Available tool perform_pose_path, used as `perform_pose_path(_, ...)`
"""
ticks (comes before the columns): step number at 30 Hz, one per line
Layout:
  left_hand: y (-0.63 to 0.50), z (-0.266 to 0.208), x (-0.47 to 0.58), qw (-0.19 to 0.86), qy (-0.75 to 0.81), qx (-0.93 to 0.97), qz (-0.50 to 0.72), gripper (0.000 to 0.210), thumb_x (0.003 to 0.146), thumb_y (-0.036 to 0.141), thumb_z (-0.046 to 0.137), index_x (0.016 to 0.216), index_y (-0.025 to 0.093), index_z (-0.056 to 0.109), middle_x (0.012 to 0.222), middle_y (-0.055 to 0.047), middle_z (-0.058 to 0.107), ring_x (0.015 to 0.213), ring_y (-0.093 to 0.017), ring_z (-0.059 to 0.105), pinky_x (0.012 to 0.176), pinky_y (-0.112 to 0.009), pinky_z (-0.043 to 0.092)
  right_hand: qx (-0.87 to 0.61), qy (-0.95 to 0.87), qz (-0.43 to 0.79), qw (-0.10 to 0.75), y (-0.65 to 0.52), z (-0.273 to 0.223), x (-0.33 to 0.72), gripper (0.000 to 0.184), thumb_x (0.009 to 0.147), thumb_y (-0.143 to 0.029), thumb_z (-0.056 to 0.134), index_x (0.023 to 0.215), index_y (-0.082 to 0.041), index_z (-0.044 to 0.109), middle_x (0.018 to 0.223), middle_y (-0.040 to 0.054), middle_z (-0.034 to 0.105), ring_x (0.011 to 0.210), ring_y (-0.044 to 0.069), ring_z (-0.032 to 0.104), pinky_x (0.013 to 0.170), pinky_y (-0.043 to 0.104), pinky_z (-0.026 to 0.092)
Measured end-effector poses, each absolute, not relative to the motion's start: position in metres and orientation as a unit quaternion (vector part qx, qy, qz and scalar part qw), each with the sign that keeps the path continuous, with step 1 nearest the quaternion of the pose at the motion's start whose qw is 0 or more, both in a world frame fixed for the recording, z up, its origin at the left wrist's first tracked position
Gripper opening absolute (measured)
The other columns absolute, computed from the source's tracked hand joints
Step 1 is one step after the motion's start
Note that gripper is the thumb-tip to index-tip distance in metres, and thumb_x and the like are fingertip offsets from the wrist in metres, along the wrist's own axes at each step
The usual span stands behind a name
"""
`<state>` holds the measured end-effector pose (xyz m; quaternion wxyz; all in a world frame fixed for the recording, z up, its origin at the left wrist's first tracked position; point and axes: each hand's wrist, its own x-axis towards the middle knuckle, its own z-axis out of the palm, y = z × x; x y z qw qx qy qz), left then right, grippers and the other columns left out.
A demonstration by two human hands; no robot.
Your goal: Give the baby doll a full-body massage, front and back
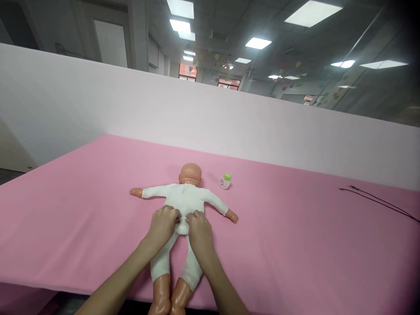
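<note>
A baby doll with a bald head and a white cloth body lies stretched out on the pink table cover, arms spread and feet towards me. Its face does not show. My left hand is closed at the left side of the doll's waist, fingers curled against the white cloth. On the right side of the waist my right hand is closed in the same way. Between the two hands the cloth looks slightly bunched. The fingertips are partly hidden. Beyond the doll's outstretched right-hand arm stands a small clear jar with a green lid.
The pink-covered table reaches out to both sides, its front edge just below the doll's legs. A thin dark cable lies at the far right. Along the back runs a white partition.
</note>
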<state>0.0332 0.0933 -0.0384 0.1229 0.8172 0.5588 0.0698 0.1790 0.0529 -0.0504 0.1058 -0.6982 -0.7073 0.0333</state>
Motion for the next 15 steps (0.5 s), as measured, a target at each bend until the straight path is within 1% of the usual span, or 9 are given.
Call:
perform_pose_path(1,0.09,-0.036,0.028,0.131,0.557,0.816,0.084,0.025,0.094,0.012,0.052,0.093,0.021,0.075,0.099,-0.008,0.073,0.097,-0.025,0.066,0.07,-0.033,0.041,-0.687,-0.714,0.046,0.129,0.046,-0.051,0.183,0.03,0.102,-0.005,0.046,0.096,-0.019,0.072,0.103,0.007,0.073,0.1,0.023,0.067,0.084,0.032,0.05)
perform_pose_path(3,0.081,-0.034,0.02,0.141,0.558,0.81,0.114,0.023,0.092,0.011,0.056,0.095,0.024,0.074,0.104,-0.004,0.073,0.099,-0.023,0.066,0.069,-0.032,0.04,-0.661,-0.725,0.063,0.183,0.032,-0.053,0.188,0.026,0.101,-0.007,0.052,0.106,-0.02,0.073,0.114,0.0068,0.073,0.109,0.023,0.066,0.092,0.032,0.05)
perform_pose_path(5,0.07,-0.036,0.018,0.137,0.562,0.805,0.129,0.025,0.091,0.009,0.055,0.094,0.025,0.074,0.105,-0.002,0.072,0.099,-0.021,0.066,0.068,-0.032,0.038,-0.647,-0.728,0.064,0.217,0.022,-0.058,0.189,0.024,0.099,-0.007,0.057,0.112,-0.021,0.072,0.123,0.0071,0.071,0.116,0.024,0.064,0.099,0.034,0.048)
perform_pose_path(7,0.064,-0.041,0.023,0.126,0.569,0.804,0.118,0.026,0.094,0.009,0.052,0.088,0.023,0.074,0.099,-0.004,0.072,0.096,-0.021,0.065,0.066,-0.032,0.036,-0.658,-0.721,0.055,0.21,0.021,-0.064,0.186,0.021,0.099,-0.007,0.056,0.103,-0.02,0.073,0.115,0.0073,0.073,0.109,0.024,0.065,0.095,0.035,0.049)
perform_pose_path(10,0.067,-0.05,0.032,0.116,0.569,0.808,0.098,0.031,0.096,0.008,0.049,0.081,0.02,0.073,0.089,-0.006,0.071,0.091,-0.022,0.064,0.064,-0.033,0.032,-0.678,-0.713,0.041,0.176,0.032,-0.071,0.18,0.027,0.096,-0.002,0.054,0.085,-0.02,0.07,0.096,0.0054,0.071,0.093,0.023,0.065,0.081,0.034,0.049)
perform_pose_path(12,0.074,-0.054,0.034,0.116,0.56,0.815,0.096,0.031,0.094,0.007,0.049,0.078,0.02,0.072,0.086,-0.006,0.07,0.088,-0.023,0.064,0.062,-0.034,0.029,-0.681,-0.712,0.033,0.167,0.041,-0.075,0.178,0.03,0.093,0.002,0.053,0.08,-0.02,0.068,0.093,0.0049,0.07,0.091,0.023,0.063,0.079,0.034,0.047)
perform_pose_path(15,0.082,-0.056,0.033,0.122,0.548,0.822,0.096,0.03,0.09,0.004,0.05,0.072,0.019,0.07,0.082,-0.006,0.069,0.08,-0.023,0.063,0.061,-0.035,0.026,-0.679,-0.712,0.039,0.173,0.047,-0.078,0.178,0.031,0.093,0.003,0.052,0.078,-0.02,0.067,0.092,0.0048,0.069,0.089,0.022,0.063,0.077,0.033,0.046)
